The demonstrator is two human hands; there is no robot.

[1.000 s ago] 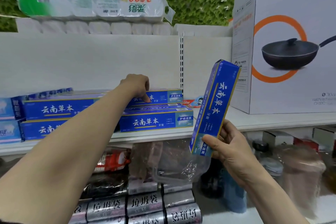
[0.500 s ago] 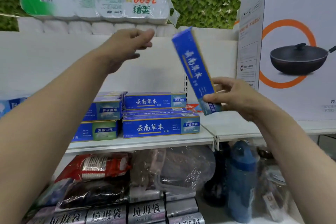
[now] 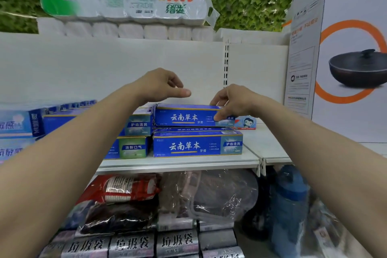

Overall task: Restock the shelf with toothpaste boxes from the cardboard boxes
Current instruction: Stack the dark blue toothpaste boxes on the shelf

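Toothpaste box (image 3: 188, 117) with blue face lies on top of the right-hand stack on the shelf (image 3: 178, 162), and my right hand (image 3: 230, 102) pinches its right end, thumb in front, fingers over the top. My left hand (image 3: 163, 88) hovers just above the box's left half, fingers loosely curled on nothing. I judge this one nearly placed; bare shelf to the right suggests more to come. I count two boxes in this stack, the lower box (image 3: 196, 145) under it, two more in the neighbouring stack (image 3: 136, 146), others behind my left arm uncountable. No cardboard supply boxes show.
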